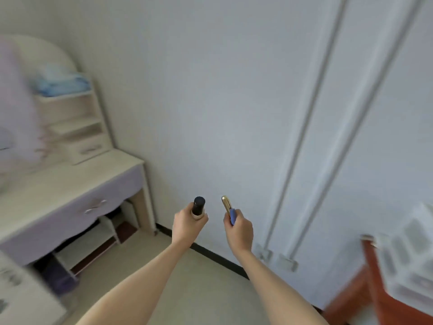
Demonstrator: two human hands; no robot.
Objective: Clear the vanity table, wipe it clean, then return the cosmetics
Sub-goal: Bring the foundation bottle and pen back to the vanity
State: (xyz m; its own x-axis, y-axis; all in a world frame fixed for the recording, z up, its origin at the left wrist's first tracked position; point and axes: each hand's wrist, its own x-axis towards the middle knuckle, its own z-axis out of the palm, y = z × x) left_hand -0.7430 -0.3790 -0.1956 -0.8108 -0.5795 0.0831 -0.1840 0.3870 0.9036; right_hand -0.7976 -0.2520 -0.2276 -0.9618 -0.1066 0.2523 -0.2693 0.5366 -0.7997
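A white wall [210, 102] fills most of the view, with 2 pale pipes [311, 127] running down it. The vanity table [58, 184] stands at the left, blurred, its pale top bare where visible, a lilac drawer [93, 202] in front. A red-brown stand [379, 289] sits at the right edge. Both arms reach forward over the floor, away from the table. The left hand [187, 227] is closed around a black-capped bottle [198, 205], held upright. The right hand [239, 231] grips a gold and blue tube [228, 208], tilted left.
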